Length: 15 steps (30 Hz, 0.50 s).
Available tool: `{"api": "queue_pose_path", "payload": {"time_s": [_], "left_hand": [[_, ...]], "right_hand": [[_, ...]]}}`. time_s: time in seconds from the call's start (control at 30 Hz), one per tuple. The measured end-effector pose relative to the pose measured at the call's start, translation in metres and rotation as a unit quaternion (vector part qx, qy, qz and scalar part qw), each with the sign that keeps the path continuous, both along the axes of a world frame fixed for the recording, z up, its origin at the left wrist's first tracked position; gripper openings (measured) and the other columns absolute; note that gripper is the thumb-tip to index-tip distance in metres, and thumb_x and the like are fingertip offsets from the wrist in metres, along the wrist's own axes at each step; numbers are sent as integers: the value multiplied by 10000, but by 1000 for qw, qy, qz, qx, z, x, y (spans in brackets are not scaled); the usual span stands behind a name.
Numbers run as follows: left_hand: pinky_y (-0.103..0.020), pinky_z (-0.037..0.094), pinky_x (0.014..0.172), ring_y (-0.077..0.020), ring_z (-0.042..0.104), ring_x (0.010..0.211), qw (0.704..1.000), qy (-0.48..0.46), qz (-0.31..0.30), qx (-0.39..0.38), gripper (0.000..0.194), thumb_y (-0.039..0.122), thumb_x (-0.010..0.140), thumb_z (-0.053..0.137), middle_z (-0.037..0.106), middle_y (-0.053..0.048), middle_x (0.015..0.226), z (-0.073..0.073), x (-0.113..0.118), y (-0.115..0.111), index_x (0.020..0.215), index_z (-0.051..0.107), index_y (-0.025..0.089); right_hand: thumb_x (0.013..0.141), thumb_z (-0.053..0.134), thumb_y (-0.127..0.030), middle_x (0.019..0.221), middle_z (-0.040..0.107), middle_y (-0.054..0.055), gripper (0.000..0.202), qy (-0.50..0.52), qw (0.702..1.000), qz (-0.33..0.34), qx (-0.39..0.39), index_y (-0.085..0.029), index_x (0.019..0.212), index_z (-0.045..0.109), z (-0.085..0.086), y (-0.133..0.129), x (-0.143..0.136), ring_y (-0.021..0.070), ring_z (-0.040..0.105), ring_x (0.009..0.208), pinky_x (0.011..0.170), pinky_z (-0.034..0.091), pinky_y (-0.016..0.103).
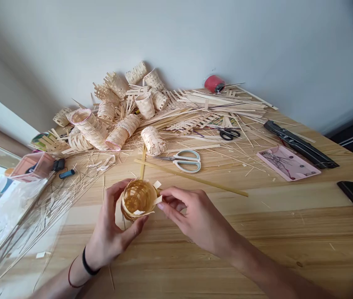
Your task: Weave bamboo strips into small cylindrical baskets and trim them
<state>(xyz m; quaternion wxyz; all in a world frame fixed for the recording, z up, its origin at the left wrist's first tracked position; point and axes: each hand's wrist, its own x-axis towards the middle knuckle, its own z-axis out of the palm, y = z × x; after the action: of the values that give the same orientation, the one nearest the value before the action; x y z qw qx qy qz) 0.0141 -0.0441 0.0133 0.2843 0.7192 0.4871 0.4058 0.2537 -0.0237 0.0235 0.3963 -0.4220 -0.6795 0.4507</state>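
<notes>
A small woven basket (139, 198) is tilted with its mouth toward me, showing its yellowish inside. Around its side my left hand (117, 224) is wrapped, thumb near the lower rim and fingers on the far left. My right hand (188, 214) pinches a short pale strip end (158, 199) at the right of the rim, between thumb and forefinger. Another strip end stands up from the rim just behind. Beyond the basket lie a long yellow strip (201, 180) and scissors with pale handles (188, 161).
Woven baskets (93, 128) and loose splints (213, 104) are heaped at the back. A pink tray (288, 162) with pins lies right, beside a black tool (299, 143). A red spool (214, 84) stands by the wall; a pink box (33, 166) sits left.
</notes>
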Motion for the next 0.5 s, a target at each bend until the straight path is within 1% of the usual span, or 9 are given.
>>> {"api": "queue_pose_path", "payload": {"time_s": [0.13,0.2,0.3,0.4,0.5], "left_hand": [[-538,488,1218,-330,603,1393,999,46,-12,-8,741,286,928,817,602,-105,1489,6,-1,3,1568,447,335],[-552,483,1213,-341,579,1404,998,55,-24,1,744,274,930,810,583,-125,1488,8,-1,4,1578,449,321],[-571,480,1212,-353,536,1435,997,64,-31,1,779,224,902,814,547,-138,1484,9,0,4,1585,450,313],[-575,495,1198,-366,534,1442,998,61,-27,6,844,213,846,855,543,-137,1484,6,0,6,1583,458,316],[-552,523,1172,-366,574,1425,999,35,-37,9,845,280,830,893,570,-140,1508,4,1,8,1563,475,315]], "right_hand": [[988,736,-178,817,835,19,39,-10,999,-22,35,-192,1010,765,-6,1,-3,159,777,677,640,581,225],[973,760,-144,795,829,13,83,-25,998,-30,58,-194,1039,766,-8,1,-3,154,751,617,602,557,230],[975,752,-105,810,841,20,131,-43,993,-29,102,-198,1067,760,-11,0,-4,159,750,606,605,552,239],[1018,714,-147,837,851,30,75,-50,988,-21,144,-210,1047,743,-13,-4,-6,169,779,650,632,566,244],[1062,661,-195,844,846,44,67,-66,980,-24,188,-208,1037,722,-15,-9,-8,176,788,669,639,563,250]]}}
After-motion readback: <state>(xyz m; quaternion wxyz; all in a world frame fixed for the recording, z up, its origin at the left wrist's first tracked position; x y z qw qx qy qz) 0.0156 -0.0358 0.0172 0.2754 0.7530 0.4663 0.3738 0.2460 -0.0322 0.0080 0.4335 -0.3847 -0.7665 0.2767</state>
